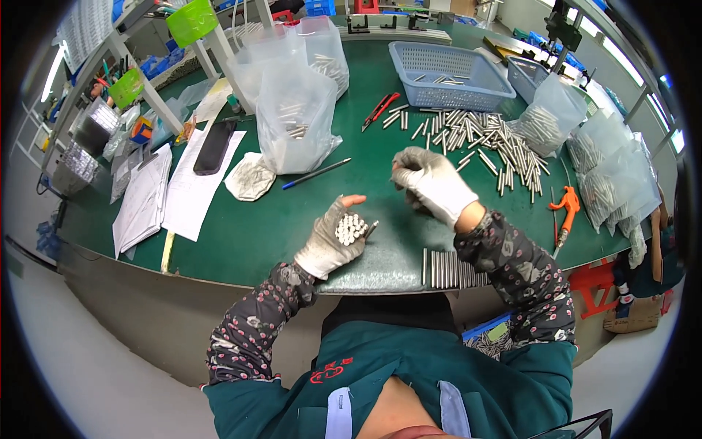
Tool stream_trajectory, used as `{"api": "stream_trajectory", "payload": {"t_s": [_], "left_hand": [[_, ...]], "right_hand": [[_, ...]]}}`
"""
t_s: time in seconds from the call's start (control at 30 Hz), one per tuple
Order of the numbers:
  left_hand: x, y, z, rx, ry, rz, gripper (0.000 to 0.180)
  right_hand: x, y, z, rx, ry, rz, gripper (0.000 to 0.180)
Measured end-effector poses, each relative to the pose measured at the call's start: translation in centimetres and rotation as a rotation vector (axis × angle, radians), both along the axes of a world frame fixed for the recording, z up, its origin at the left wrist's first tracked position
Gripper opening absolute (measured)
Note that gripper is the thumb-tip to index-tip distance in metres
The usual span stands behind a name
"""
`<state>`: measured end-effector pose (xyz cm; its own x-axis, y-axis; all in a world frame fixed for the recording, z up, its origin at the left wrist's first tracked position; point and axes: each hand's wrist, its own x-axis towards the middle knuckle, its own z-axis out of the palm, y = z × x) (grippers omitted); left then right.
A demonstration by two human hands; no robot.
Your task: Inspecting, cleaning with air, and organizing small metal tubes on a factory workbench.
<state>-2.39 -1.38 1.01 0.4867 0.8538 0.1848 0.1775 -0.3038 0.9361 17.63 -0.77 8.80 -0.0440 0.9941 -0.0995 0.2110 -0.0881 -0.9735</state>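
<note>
My left hand (329, 241), in a white-and-grey glove with bare fingertips, is wrapped round a bundle of metal pins (352, 229). Their round ends face up, and one pin slants out at the right side. My right hand (435, 186), gloved too, is raised over the table to the right with its fingers curled together; whatever they hold is hidden. Below it, a row of metal pins (455, 270) lies side by side at the table's front edge. Beyond the right hand spreads a loose pile of metal pins (486, 139).
A blue basket (453, 99) stands behind the pile. Plastic bags of pins (296, 121) stand at the back left, more bags (610, 172) at the right. An orange air gun (567, 212), a red cutter (380, 111), a pen (316, 173), a phone (215, 148) and papers (194, 197) lie around.
</note>
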Motion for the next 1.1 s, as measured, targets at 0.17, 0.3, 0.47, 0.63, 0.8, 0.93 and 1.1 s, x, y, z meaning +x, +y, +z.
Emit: {"api": "stream_trajectory", "payload": {"t_s": [0.17,0.3,0.47,0.63,0.8,0.93,1.1], "left_hand": [[-0.4,-0.3,-0.4,-0.008,-0.006,0.02,0.058],[-0.1,-0.3,-0.6,0.058,0.014,0.022,0.055],[-0.5,-0.2,-1.0,-0.01,-0.026,-0.006,0.056],[-0.8,-0.5,-1.4,-0.033,-0.066,-0.018,0.057],[-0.4,-0.8,-0.8,-0.1,-0.103,-0.062,0.063],[-0.4,-0.2,-1.9,-0.054,-0.103,-0.046,0.082],[-0.7,0.2,-0.7,-0.067,-0.046,-0.018,0.096]], "right_hand": [[-0.5,-0.8,-1.2,0.304,-0.723,0.42,0.035],[-1.5,-0.8,-4.7,0.381,-0.392,0.414,0.024],[1.6,2.2,-1.6,0.299,-0.289,0.364,0.016],[8.7,11.6,1.1,0.298,0.009,-0.328,0.014],[16.1,18.0,-1.3,0.286,-0.348,-0.699,0.022],[13.2,15.6,-1.6,0.43,-0.349,-0.446,0.029],[2.9,4.9,-1.0,0.095,-0.219,0.325,0.031]]}}
